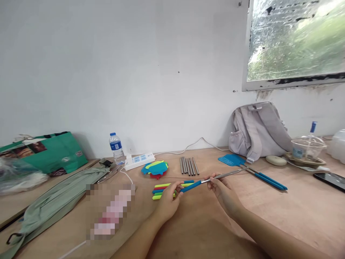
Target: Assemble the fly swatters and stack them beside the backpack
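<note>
Between my hands is a telescopic metal rod (223, 176) with a blue handle grip (192, 187). My left hand (170, 197) is closed on the end of the blue grip, while my right hand (221, 192) pinches the silver shaft just past it. The rod tilts up to the right, its far tip near a blue fly swatter head (231, 160). Loose coloured grips (159, 191) in yellow, red, blue and green lie behind my left hand, partly hidden by it. Several short metal tubes (190, 166) lie in a row farther back.
Two blue-handled rods (271, 181) lie at the right. Stacked coloured swatter heads (155, 168) sit near a power strip (140, 160) and a water bottle (116, 149). A grey backpack (258, 131), plastic cup (306, 149), phone (331, 180) and green bag (61, 151) stand around the table.
</note>
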Motion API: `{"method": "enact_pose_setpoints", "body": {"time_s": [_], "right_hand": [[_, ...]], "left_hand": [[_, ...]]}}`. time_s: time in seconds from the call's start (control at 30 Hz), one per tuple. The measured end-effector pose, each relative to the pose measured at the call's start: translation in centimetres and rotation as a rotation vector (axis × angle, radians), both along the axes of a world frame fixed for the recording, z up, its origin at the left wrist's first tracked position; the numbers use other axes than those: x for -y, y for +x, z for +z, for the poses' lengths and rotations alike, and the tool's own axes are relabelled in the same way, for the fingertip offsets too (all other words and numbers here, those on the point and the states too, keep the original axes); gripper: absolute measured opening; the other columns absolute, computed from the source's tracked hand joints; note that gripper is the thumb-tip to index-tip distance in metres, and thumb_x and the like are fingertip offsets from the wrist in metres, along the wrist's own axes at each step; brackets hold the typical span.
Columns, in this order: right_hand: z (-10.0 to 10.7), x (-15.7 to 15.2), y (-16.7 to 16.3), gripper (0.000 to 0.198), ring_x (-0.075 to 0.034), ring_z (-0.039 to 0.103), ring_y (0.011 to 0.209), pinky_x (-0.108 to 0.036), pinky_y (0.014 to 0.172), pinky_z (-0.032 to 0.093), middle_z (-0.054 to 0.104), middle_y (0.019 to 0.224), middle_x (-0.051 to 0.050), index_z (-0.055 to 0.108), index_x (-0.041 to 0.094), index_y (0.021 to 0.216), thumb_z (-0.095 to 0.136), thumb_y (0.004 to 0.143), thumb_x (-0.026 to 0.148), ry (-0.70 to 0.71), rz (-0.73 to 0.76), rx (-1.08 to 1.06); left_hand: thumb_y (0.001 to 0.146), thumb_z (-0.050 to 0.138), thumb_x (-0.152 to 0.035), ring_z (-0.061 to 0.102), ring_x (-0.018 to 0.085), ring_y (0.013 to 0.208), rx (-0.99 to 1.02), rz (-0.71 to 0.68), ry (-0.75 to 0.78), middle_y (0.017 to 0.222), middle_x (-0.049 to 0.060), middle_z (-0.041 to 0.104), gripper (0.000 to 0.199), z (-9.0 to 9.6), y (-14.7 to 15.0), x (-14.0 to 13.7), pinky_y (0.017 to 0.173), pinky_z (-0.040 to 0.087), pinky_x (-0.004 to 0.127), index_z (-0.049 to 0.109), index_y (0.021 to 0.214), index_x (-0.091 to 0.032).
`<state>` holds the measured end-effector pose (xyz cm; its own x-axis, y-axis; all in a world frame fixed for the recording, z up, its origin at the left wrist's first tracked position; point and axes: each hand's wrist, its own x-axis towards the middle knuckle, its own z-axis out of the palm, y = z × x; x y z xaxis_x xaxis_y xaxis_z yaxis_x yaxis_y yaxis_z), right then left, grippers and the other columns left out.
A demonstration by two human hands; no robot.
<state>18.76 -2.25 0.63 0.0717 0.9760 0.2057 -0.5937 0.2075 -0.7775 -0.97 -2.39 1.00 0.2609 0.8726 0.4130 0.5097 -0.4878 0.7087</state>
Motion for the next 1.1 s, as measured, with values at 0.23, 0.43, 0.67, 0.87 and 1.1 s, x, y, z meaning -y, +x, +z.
{"method": "enact_pose_setpoints", "body": {"time_s": [0.23,0.43,0.67,0.87,1.1], "right_hand": [[-0.2,-0.2,0.3,0.018,-0.012,0.049,0.058,-0.027,0.059,0.039,0.063,0.074,0.000,0.053,0.021,0.068,0.068,0.058,0.022,-0.067,0.005,-0.028],[0.1,-0.3,0.4,0.017,-0.012,0.049,0.057,-0.027,0.058,0.040,0.062,0.072,-0.001,0.052,0.020,0.066,0.066,0.058,0.021,-0.101,0.011,-0.006],[-0.3,-0.9,0.9,0.017,-0.013,0.050,0.057,-0.029,0.058,0.040,0.062,0.073,-0.001,0.051,0.020,0.069,0.064,0.059,0.022,-0.084,0.014,0.100],[-0.7,-1.2,1.3,0.018,-0.012,0.051,0.059,-0.026,0.060,0.041,0.063,0.076,-0.002,0.053,0.019,0.070,0.067,0.060,0.022,-0.153,0.099,0.112],[-1.0,-1.2,1.0,0.014,-0.012,0.055,0.063,-0.026,0.064,0.044,0.064,0.076,-0.002,0.056,0.019,0.069,0.067,0.060,0.021,-0.204,0.141,0.064]], "left_hand": [[0.075,0.046,-0.016,0.054,0.016,0.089,-0.042,-0.040,0.032,0.096,0.005,0.059,0.027,0.0,-0.1,-0.1,0.081,0.042,0.029,0.056,0.100,-0.019],[0.076,0.044,-0.016,0.052,0.017,0.088,-0.093,-0.065,0.039,0.095,0.006,0.058,0.027,0.2,-0.2,-0.1,0.081,0.042,0.031,0.059,0.098,-0.020],[0.079,0.042,-0.019,0.052,0.017,0.091,-0.116,-0.065,0.049,0.097,0.006,0.057,0.026,0.2,-0.3,0.1,0.079,0.043,0.029,0.058,0.099,-0.020],[0.082,0.039,-0.021,0.052,0.017,0.090,-0.120,-0.065,0.068,0.098,0.006,0.057,0.026,0.3,-0.4,0.0,0.081,0.041,0.029,0.059,0.099,-0.020],[0.083,0.038,-0.021,0.052,0.016,0.088,-0.098,-0.067,0.067,0.096,0.006,0.058,0.027,0.3,-0.4,-0.1,0.079,0.041,0.028,0.059,0.100,-0.019]]}}
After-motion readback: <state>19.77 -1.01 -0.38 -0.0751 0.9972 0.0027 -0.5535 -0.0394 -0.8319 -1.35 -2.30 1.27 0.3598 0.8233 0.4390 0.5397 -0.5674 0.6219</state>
